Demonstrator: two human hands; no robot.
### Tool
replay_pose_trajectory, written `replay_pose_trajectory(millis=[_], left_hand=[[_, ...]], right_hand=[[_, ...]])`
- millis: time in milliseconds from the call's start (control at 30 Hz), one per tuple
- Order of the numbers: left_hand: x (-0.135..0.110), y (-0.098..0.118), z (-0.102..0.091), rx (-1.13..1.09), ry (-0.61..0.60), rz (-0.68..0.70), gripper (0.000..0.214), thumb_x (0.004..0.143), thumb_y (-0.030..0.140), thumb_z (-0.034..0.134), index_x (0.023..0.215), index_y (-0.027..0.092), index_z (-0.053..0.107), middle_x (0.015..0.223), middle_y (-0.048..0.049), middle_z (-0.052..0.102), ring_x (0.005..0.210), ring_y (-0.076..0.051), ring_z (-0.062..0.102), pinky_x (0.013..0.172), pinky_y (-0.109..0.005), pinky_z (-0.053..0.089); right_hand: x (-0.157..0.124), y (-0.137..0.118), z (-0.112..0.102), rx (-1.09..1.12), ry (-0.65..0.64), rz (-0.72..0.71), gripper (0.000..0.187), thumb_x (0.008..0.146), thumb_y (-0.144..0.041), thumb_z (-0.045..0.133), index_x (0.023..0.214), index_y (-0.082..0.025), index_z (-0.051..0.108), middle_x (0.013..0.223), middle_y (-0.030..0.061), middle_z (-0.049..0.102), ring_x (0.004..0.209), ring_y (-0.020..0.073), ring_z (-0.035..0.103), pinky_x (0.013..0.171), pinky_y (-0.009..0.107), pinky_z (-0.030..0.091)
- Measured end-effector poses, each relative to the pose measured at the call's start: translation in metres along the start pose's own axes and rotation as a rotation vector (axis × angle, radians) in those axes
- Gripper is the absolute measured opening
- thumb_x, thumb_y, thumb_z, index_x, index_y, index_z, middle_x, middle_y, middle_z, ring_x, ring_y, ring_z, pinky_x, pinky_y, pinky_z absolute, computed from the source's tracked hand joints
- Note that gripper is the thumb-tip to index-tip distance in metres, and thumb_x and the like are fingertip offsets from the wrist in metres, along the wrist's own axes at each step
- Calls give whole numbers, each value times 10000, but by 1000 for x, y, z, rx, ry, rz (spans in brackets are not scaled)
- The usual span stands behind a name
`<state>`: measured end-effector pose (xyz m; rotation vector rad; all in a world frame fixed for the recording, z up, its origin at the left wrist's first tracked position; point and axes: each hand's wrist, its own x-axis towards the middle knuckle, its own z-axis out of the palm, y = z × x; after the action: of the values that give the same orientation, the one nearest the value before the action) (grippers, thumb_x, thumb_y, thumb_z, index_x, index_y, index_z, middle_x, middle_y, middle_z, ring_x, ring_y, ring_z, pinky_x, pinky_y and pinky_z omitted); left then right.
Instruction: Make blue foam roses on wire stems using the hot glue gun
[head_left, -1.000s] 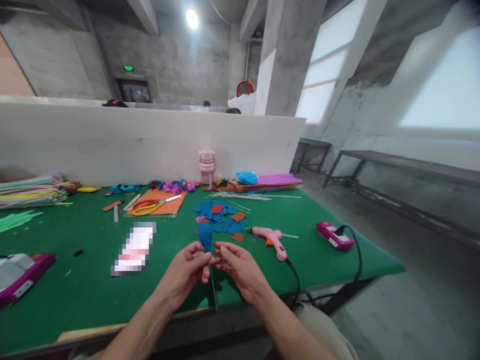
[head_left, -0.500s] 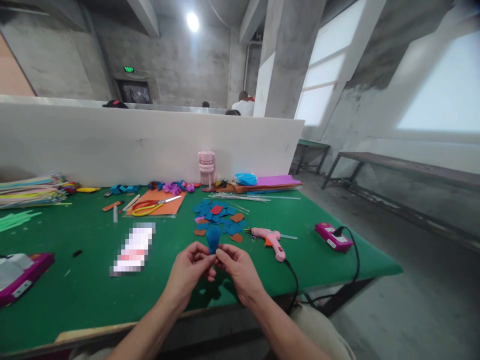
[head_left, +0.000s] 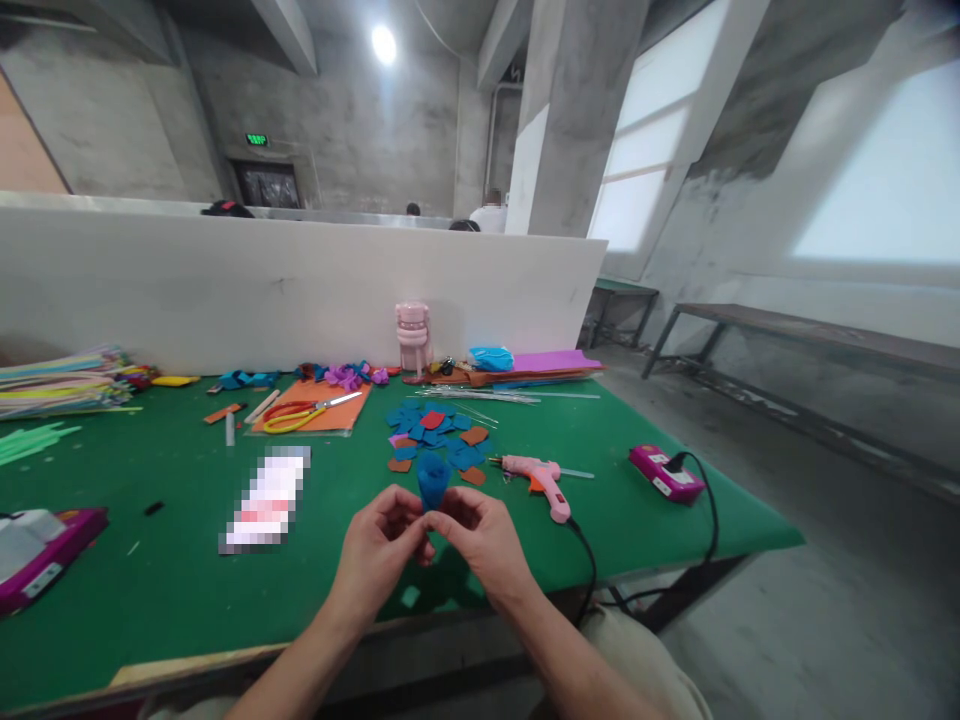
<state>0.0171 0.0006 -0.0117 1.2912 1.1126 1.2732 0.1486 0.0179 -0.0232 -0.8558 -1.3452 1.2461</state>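
A blue felt flower (head_left: 433, 478), rolled into a cone with its wider end up, stands between my fingertips above the green table (head_left: 322, 590). My left hand (head_left: 386, 540) pinches its narrow base from the left. From the other side, my right hand (head_left: 476, 530) is closed on the same base, thumb meeting the left one. Just beyond lies a loose pile of cut blue felt pieces (head_left: 466, 456), with a few brown pieces (head_left: 474, 435) and a red piece (head_left: 433, 420) among them. To the right of the pile rests a pink glue gun (head_left: 536, 470) on its side.
Scissors (head_left: 300, 412) lie on an orange sheet (head_left: 349, 410). A blurred-out flat object (head_left: 266, 500) is left of my hands. Magenta power strips (head_left: 667, 474) sit at both sides. A pink bottle (head_left: 414, 342) stands by the white partition (head_left: 187, 290). The glue gun's cord (head_left: 589, 560) hangs over the front edge.
The blue felt flower has turned and tilted, so its rolled open top now shows. My hands have stayed in nearly the same place.
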Motion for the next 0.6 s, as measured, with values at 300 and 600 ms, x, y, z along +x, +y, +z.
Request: replay_pose_trajectory(millis=[300, 600], left_hand=[[-6, 19, -4, -36, -53, 75, 189, 703, 257, 655, 823, 171, 537, 695, 10, 630, 509, -109, 581, 472, -222, 479], [0, -2, -9, 171, -125, 204, 222, 758, 260, 597, 959, 166, 602, 645, -4, 626, 561, -138, 586, 529, -229, 480]], right_hand=[[-7, -23, -7, -145, 33, -178, 125, 746, -275, 639, 833, -186, 654, 770, 19, 642, 728, 157, 581, 689, 264, 458], [-12, -32, -11, -371, 20, -577, 126, 773, -164, 598, 885, -209, 634, 830, 28, 629, 773, 155, 564, 709, 266, 451]])
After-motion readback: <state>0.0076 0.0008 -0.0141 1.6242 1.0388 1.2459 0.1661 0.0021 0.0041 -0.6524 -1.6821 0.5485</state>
